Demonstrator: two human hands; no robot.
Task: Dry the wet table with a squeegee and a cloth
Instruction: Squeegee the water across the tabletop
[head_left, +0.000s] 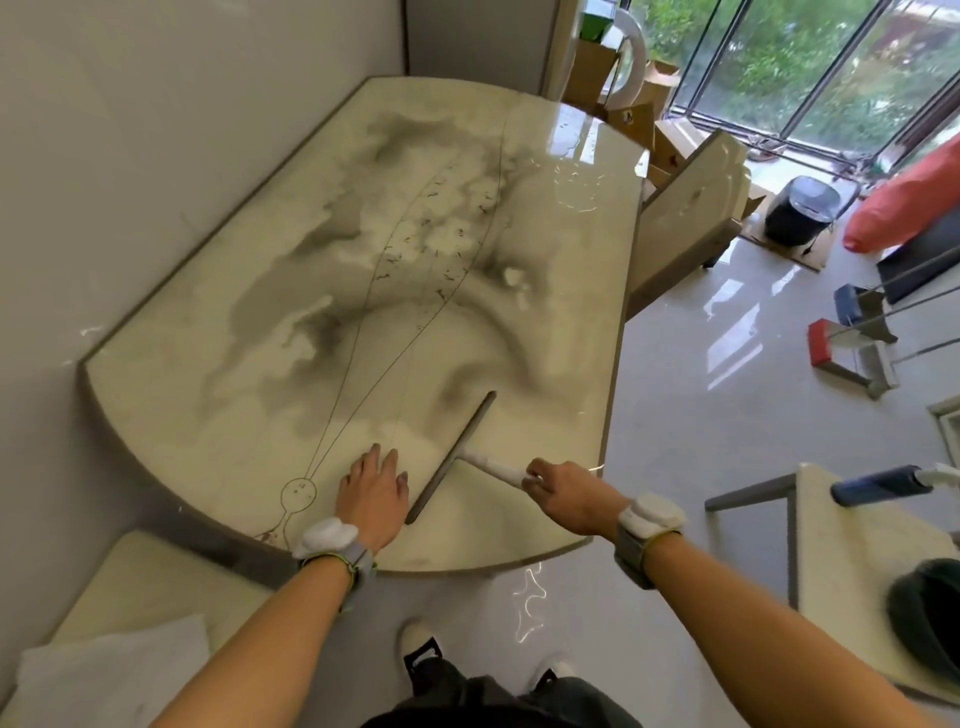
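- Right hand (561, 491) grips the squeegee (452, 457) by its handle; left hand (371, 493), fingers flat, presses the surface (208, 415) just beside its blade.
- Water (574, 179) glints well beyond the squeegee; drying seems early, wipe-down pending.

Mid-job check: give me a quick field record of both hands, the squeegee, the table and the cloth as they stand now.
left hand: flat on the table, fingers straight, beside the blade's near end
right hand: grips the white handle of the squeegee
squeegee: blade down on the tabletop near the near edge, slanting away to the right
water: glinting outlines near the far right corner
cloth: what looks like a white cloth lies on the seat at lower left, in neither hand
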